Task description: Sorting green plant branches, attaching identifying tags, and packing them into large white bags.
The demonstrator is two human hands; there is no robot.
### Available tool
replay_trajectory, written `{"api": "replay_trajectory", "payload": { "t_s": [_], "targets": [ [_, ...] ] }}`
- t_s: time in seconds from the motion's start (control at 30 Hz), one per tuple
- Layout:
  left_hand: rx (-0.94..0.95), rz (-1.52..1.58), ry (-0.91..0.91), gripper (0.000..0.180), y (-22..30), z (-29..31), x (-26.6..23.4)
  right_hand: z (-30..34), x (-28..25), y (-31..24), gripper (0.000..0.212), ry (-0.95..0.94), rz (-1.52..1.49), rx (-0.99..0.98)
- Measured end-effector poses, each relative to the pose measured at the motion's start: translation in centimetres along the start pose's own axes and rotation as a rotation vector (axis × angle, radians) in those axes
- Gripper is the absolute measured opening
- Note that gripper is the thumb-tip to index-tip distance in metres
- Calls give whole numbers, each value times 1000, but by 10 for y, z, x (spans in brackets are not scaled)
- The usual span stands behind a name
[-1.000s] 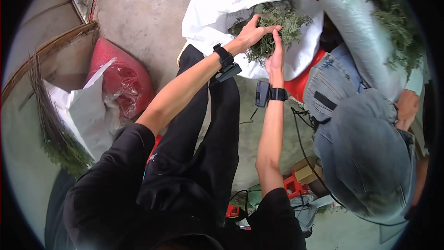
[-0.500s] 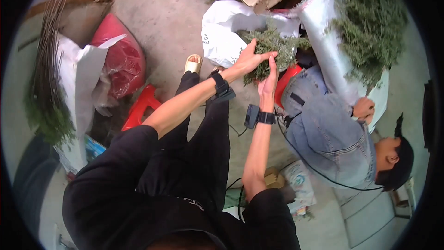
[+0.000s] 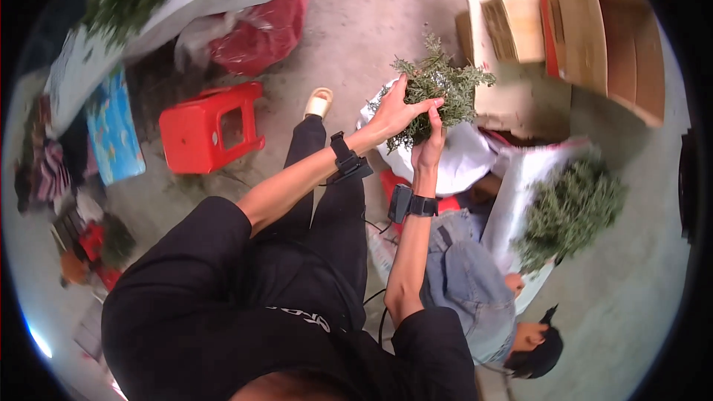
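Note:
Both my hands hold one bunch of leafy green sprigs point(image 3: 438, 89) out in front of me. My left hand point(image 3: 397, 115) grips its near left side, the thumb reaching across toward the other hand. Under its stem end is my right hand point(image 3: 429, 147), fingers pointing up against the foliage; the hidden fingers of both hands lie behind the leaves. A white woven sack point(image 3: 460, 160) lies below and beyond the bunch. Dark bands with small boxes are strapped round both my wrists.
A red plastic stool point(image 3: 186, 137) stands on the left, near a red bag point(image 3: 260, 37). Cardboard boxes point(image 3: 579, 22) are at the far right. A co-worker in a denim jacket point(image 3: 468, 275) sits to my right, beside a heap of green sprigs point(image 3: 572, 208) on white sacking.
My view has swung to the left, so the co-worker and sacks appear lower and the red stool shows fully. Both hands keep hold of the bunch of sprigs.

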State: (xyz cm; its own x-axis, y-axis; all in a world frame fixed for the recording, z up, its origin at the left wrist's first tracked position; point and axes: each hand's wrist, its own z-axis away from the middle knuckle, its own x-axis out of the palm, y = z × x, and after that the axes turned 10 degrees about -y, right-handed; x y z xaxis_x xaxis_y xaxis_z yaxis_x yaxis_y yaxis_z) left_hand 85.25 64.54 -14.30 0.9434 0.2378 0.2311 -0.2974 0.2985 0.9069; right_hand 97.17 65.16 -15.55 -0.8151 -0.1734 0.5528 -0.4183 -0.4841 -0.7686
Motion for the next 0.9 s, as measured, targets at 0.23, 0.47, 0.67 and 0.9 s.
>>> {"api": "replay_trajectory", "payload": {
  "t_s": [0.23,0.47,0.67,0.9],
  "targets": [
    [152,27,352,63,57,96,-138,5,154,51,49,-340,120,204],
    [288,317,642,56,81,218,-303,39,319,168,44,-554,249,373],
    [154,356,874,69,72,328,-424,93,443,271,44,-686,268,553],
    [-37,345,1204,80,53,437,-528,155,546,369,54,-827,395,816]
  ]
}}
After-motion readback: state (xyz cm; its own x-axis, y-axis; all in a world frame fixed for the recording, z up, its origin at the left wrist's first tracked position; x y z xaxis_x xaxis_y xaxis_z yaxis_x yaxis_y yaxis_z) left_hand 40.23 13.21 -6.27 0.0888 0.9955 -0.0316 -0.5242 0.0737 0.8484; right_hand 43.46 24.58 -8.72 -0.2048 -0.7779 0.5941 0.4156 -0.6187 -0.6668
